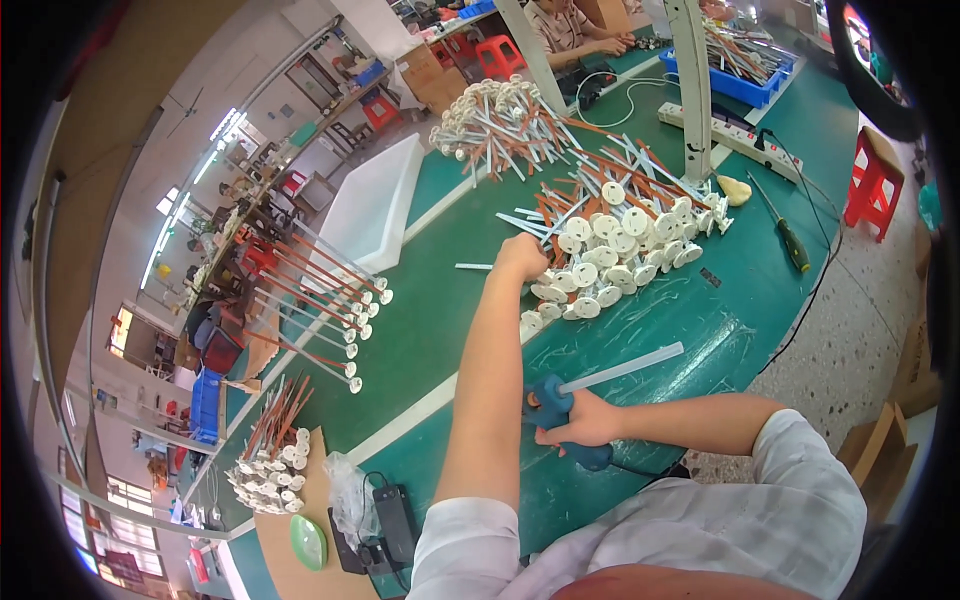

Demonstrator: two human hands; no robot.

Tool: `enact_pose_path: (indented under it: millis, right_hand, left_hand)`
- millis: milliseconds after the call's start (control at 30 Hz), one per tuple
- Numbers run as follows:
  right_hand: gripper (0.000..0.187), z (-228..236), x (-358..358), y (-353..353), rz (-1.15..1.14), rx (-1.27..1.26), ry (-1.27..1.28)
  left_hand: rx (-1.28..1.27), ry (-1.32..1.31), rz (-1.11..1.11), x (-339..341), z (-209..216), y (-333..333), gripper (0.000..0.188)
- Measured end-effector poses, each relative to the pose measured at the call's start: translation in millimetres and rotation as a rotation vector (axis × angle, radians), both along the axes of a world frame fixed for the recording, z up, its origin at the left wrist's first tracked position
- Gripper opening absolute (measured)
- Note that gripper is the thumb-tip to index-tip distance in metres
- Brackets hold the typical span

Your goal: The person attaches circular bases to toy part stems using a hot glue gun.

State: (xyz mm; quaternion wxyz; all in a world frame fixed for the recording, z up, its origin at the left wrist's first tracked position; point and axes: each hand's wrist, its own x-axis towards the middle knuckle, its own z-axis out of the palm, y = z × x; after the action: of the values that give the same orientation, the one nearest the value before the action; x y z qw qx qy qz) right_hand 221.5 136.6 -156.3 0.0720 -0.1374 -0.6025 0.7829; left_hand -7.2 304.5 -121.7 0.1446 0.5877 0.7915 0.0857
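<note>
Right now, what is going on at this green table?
A person works at a green table. The right hand grips a blue glue gun with a pale glue stick jutting from its back. The left hand reaches into a heap of white disc-ended rods in the middle of the table. More rods lie in a row to the left, and a screwdriver rests nearby.

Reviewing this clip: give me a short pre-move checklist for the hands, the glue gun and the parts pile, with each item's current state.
1. Right hand has a firm grip on the blue glue gun: ok.
2. Glue stick loaded at the gun's rear: ok.
3. Left hand at the pile of white disc parts: ok, closed fist at its edge.
4. Part actually held in the left hand: cannot tell, fist hides it.
5. Gun nozzle clear of the left forearm: cannot tell, forearm covers it.
6. Green table between the hands free of clutter: ok.
</note>
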Motion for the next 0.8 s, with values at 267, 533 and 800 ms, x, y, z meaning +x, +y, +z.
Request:
enact_pose_path:
  millis: [267,533,800]
  right_hand:
    - [0.063,-5.9,-2.7,-1.7,0.037,0.006,-0.010]
    - [0.062,-9.6,-3.9,5.8,0.047,-0.018,-0.048]
    - [0.057,-6.9,-2.3,5.2,0.045,-0.019,-0.017]
  left_hand:
    - [0.063,0.097,0.214,-9.7,0.6,-21.6,0.033]
    - [0.055,0.295,0.154,-6.6,13.4,-41.8,0.023]
    - [0.659,-0.228,0.243,-31.8,49.0,-142.2,0.016]
